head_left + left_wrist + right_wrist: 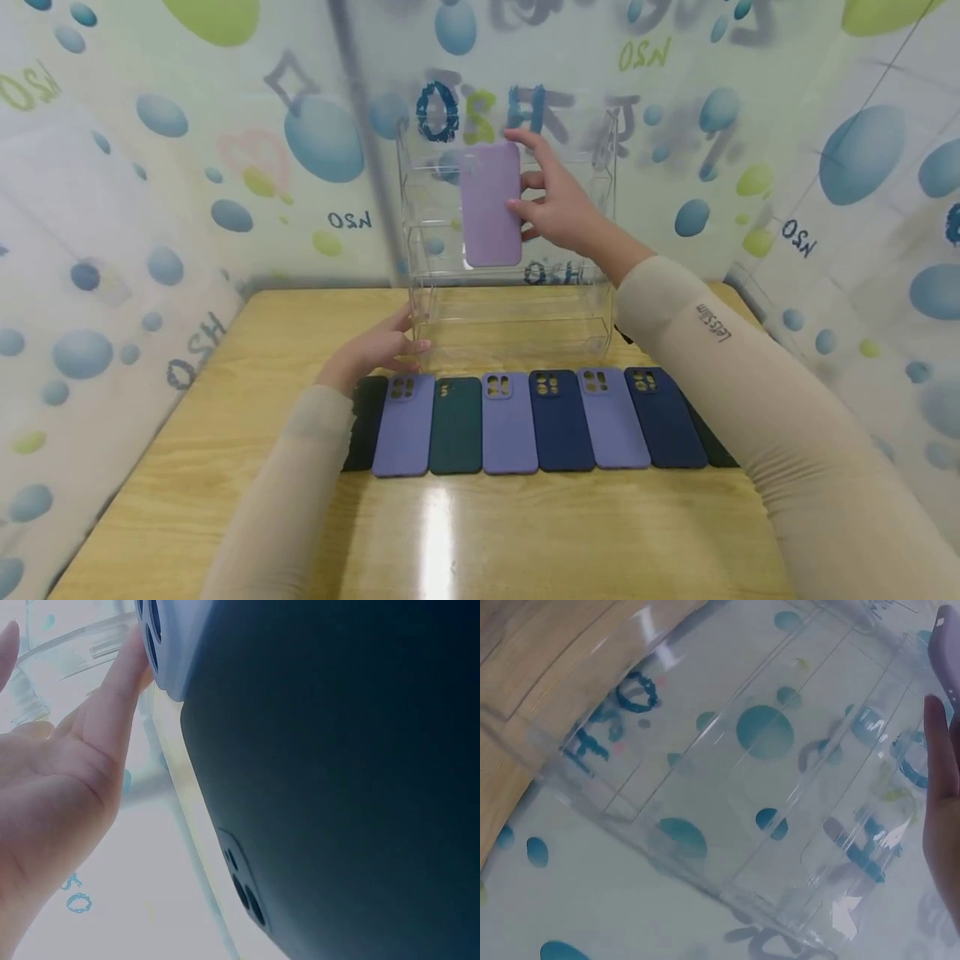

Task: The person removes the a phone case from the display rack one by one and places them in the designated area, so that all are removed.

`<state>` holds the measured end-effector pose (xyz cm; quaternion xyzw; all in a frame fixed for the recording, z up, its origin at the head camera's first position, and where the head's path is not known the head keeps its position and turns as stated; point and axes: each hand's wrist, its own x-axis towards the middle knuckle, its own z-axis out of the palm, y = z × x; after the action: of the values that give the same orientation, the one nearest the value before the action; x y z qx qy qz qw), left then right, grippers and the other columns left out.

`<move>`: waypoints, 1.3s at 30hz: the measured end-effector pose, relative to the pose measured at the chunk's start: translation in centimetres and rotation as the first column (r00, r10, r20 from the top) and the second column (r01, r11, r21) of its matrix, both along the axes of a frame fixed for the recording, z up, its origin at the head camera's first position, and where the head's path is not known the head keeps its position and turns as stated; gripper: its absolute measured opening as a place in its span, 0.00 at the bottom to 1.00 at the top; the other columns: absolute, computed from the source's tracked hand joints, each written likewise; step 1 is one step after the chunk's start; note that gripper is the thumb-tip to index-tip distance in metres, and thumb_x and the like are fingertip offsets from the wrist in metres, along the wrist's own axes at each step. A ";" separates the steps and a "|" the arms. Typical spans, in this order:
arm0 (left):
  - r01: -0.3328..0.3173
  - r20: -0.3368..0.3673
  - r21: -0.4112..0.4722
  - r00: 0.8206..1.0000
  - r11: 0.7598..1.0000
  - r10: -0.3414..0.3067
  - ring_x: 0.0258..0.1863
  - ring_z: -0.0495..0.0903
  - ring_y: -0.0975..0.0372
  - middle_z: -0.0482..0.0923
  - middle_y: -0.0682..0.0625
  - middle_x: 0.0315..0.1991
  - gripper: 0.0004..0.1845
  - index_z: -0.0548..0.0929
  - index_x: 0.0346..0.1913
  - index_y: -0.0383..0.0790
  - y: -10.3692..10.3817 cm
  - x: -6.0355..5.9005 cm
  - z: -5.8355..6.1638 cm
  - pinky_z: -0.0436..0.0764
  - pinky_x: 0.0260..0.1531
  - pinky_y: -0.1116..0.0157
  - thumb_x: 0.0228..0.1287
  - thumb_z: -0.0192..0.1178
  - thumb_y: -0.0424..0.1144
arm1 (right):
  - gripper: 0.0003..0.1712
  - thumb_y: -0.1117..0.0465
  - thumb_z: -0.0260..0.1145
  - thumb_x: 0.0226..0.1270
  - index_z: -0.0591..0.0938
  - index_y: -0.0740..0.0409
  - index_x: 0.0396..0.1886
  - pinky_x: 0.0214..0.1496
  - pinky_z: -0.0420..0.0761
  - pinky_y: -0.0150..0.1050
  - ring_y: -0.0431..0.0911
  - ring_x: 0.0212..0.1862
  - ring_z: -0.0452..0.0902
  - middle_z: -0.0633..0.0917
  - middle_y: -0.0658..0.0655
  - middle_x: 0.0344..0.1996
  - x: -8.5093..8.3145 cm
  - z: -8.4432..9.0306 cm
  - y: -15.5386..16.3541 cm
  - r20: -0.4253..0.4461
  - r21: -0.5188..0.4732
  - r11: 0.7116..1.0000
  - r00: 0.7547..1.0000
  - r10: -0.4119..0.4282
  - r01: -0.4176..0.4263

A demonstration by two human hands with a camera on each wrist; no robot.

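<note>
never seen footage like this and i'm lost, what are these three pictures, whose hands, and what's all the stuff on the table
There is no machine here: a person works with two bare hands and wears three cameras. The big picture comes from the head and looks down at a wooden table. The other two come from the wrists, very close up, so they look odd.

The right hand holds a lilac phone case upright against a clear plastic shelf rack. The left hand rests with straight fingers at the rack's lower left corner.

In front of the rack lies a row of phone cases, lilac, dark blue and dark green, side by side. The left wrist view mostly shows one dark case up close.
</note>
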<state>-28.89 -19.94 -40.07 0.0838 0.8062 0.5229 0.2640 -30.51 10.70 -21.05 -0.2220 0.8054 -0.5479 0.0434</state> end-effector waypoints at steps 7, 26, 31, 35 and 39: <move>0.006 -0.002 -0.008 1.000 1.000 -0.006 0.66 0.71 0.43 0.34 0.44 0.81 0.51 0.30 0.77 0.66 -0.1 0.0 0.1 0.83 0.52 0.51 0.71 0.58 0.38 | 0.41 0.61 0.55 0.76 0.48 0.19 0.73 0.39 0.87 0.55 0.58 0.59 0.76 0.69 0.61 0.69 0.5 -1.9 5.8 0.053 0.132 0.990 0.998 0.041 -0.047; 0.018 -0.021 -0.006 1.000 1.000 -0.018 0.66 0.70 0.42 0.35 0.44 0.81 0.50 0.35 0.77 0.70 -0.4 0.0 0.4 0.84 0.51 0.51 0.70 0.59 0.37 | 0.42 0.53 0.49 0.79 0.34 0.23 0.75 0.38 0.87 0.48 0.67 0.58 0.73 0.63 0.75 0.69 4.0 -5.7 24.9 0.052 0.524 0.842 0.982 -0.180 0.127; 0.018 -0.015 -0.007 1.000 1.000 -0.018 0.67 0.69 0.42 0.34 0.45 0.81 0.49 0.34 0.77 0.69 -0.4 0.0 0.3 0.83 0.52 0.50 0.70 0.58 0.36 | 0.42 0.52 0.49 0.79 0.33 0.34 0.78 0.38 0.86 0.48 0.62 0.52 0.78 0.63 0.78 0.67 4.5 -7.5 28.7 0.126 0.574 0.814 0.972 -0.196 0.090; 0.017 -0.007 -0.013 1.000 1.000 -0.017 0.68 0.67 0.43 0.34 0.46 0.81 0.49 0.33 0.78 0.65 -0.3 0.0 0.2 0.83 0.51 0.51 0.71 0.58 0.38 | 0.43 0.49 0.50 0.79 0.33 0.37 0.79 0.40 0.86 0.50 0.59 0.50 0.79 0.61 0.80 0.67 5.2 -9.2 31.1 0.192 0.567 0.820 0.957 -0.217 0.072; 0.008 0.003 -0.013 1.000 1.000 -0.008 0.69 0.67 0.44 0.35 0.46 0.81 0.49 0.34 0.78 0.66 -0.1 -0.2 0.0 0.84 0.51 0.52 0.70 0.59 0.38 | 0.44 0.47 0.50 0.78 0.33 0.38 0.79 0.39 0.86 0.49 0.56 0.50 0.79 0.60 0.80 0.68 6.1 -10.8 32.8 0.203 0.581 0.811 0.953 -0.226 0.069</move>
<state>-29.07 -20.03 -40.05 0.0843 0.8087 0.5169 0.2678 -24.40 43.53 -31.81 -0.0608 0.9334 -0.3097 0.1707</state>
